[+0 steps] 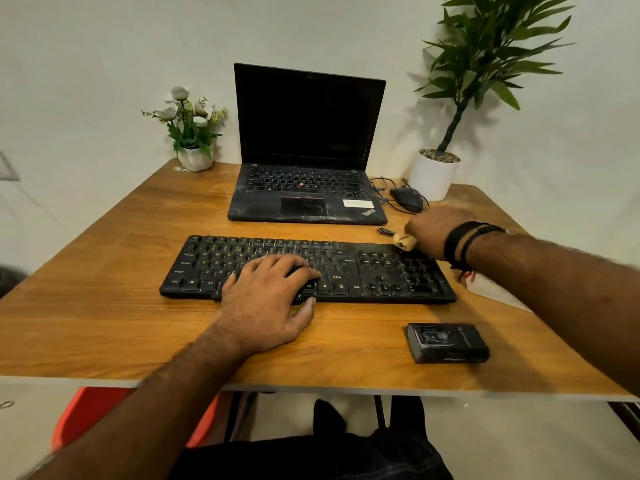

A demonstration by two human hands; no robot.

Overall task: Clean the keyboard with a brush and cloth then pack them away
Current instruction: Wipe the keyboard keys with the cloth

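Observation:
A dusty black keyboard lies across the middle of the wooden table. My left hand rests flat on its lower middle keys, fingers spread, thumb at the front edge. My right hand is at the keyboard's far right corner and grips a tan brush, whose tip touches the top edge above the number pad. A white cloth lies on the table to the right, mostly hidden under my right forearm.
An open black laptop stands behind the keyboard. A black mouse with its cable and a white plant pot sit at the back right, a small flower pot at the back left. A black case lies near the front edge.

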